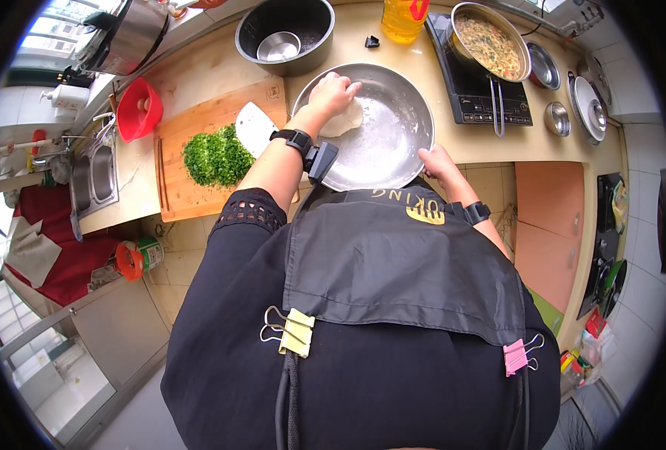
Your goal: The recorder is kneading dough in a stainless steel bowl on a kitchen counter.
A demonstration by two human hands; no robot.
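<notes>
A wide stainless-steel basin (392, 126) stands at the counter's front edge, close against my black apron (394, 264). Inside it, at the left, lies a pale lump of dough (344, 121). My left hand (335, 93) is on top of the dough with its fingers curled into it; part of the lump is hidden beneath the hand. Whitish residue marks the basin's floor. At the near right, my right hand (438, 160) grips the basin's rim, thumb uppermost.
Left of the basin, a wooden cutting board (198, 202) holds chopped greens (217, 156), a white-bladed cleaver (253, 128) and chopsticks (162, 174). Behind stand a dark pot (288, 62) and an oil bottle (403, 22). A pan of filling (490, 45) sits on an induction cooker (482, 107).
</notes>
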